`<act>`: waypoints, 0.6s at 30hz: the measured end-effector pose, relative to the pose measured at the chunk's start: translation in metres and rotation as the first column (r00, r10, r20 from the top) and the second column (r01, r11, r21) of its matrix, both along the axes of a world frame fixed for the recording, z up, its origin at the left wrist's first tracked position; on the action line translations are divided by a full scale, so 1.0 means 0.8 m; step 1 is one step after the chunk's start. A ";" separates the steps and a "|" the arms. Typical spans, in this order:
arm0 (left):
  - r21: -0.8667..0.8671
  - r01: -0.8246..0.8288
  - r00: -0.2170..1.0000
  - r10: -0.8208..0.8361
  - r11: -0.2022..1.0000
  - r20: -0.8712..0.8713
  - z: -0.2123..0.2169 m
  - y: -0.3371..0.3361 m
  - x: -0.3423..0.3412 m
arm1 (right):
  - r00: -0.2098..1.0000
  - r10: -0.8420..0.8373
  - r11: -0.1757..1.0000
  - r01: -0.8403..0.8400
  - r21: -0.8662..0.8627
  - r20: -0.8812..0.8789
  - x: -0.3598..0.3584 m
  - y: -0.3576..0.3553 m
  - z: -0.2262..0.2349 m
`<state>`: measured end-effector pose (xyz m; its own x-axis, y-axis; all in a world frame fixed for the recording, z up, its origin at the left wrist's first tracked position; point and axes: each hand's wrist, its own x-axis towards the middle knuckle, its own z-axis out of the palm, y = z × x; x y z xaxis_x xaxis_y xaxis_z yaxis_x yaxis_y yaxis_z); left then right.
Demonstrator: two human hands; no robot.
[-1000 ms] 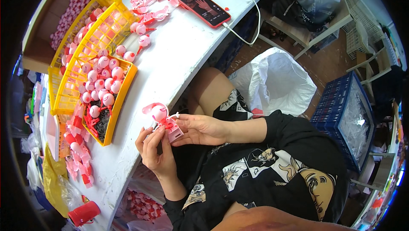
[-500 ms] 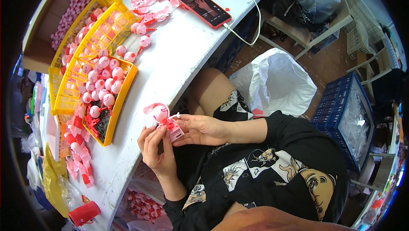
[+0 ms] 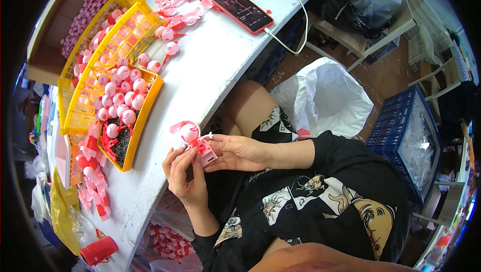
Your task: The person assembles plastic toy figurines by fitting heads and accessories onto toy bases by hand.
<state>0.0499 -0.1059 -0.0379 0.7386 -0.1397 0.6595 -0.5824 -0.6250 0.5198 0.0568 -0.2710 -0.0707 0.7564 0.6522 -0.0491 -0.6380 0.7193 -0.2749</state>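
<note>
Presently, in the head view, the left hand (image 3: 186, 174) and the right hand (image 3: 240, 152) are both holding a pink-and-red toy figure (image 3: 196, 142), their fingers narrowed around it beside the near edge of the white desk (image 3: 200, 66). Toward the far edge, a yellow tray (image 3: 142, 123) is carrying round pink pieces (image 3: 124, 85). Farther along the near edge, a phone (image 3: 243, 11) is lying screen-up, while a red cup-shaped piece (image 3: 99, 251) is resting at the desk's lower-left end.
</note>
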 end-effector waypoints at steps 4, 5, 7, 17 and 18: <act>-0.035 -0.029 0.999 0.028 0.999 -0.017 0.001 -0.004 -0.001 | 1.000 0.005 1.000 -0.005 0.001 0.001 0.001 0.000 0.001; -0.035 -0.030 0.999 0.029 0.999 -0.017 0.001 -0.004 -0.001 | 1.000 0.002 1.000 -0.002 0.005 0.007 0.001 0.000 0.000; -0.035 -0.021 1.000 0.020 0.999 -0.010 0.001 -0.003 -0.001 | 1.000 -0.001 1.000 0.001 0.008 0.014 0.001 0.000 -0.001; -0.009 -0.009 1.000 0.009 1.000 -0.003 0.004 -0.003 0.000 | 1.000 0.004 1.000 -0.004 0.012 0.013 0.001 0.001 -0.001; -0.006 -0.009 1.000 0.009 1.000 -0.002 0.004 -0.003 0.000 | 1.000 0.003 1.000 -0.003 0.013 0.010 0.001 0.001 -0.001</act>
